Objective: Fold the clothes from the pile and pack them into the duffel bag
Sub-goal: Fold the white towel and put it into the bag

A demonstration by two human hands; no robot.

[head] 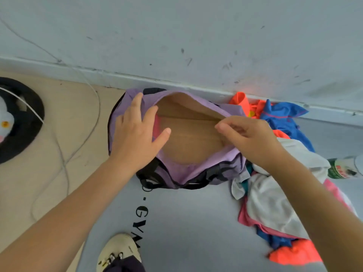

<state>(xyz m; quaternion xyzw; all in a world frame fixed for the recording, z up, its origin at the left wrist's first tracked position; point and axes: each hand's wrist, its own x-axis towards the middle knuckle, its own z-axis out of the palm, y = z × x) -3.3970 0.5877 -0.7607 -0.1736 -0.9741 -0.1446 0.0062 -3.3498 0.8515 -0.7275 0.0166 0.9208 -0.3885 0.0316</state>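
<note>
A purple duffel bag (198, 167) with black straps lies on a grey mat by the wall, its top open onto a brown lining. A strip of pink cloth (157, 124) shows inside at the left end. My left hand (137, 132) rests flat on the bag's left end, fingers straight. At the right end of the opening my right hand (247, 138) pinches the bag's rim. The pile of clothes (275, 203), white, pink, blue and orange, lies just right of the bag, partly under my right forearm.
The grey mat (196, 222) carries black lettering. A wall (196, 36) runs right behind the bag. A white cable (82, 134) loops over the beige floor on the left, beside a black round object (29, 122). My shoe (119, 250) is at the bottom; a green bottle (341, 169) lies far right.
</note>
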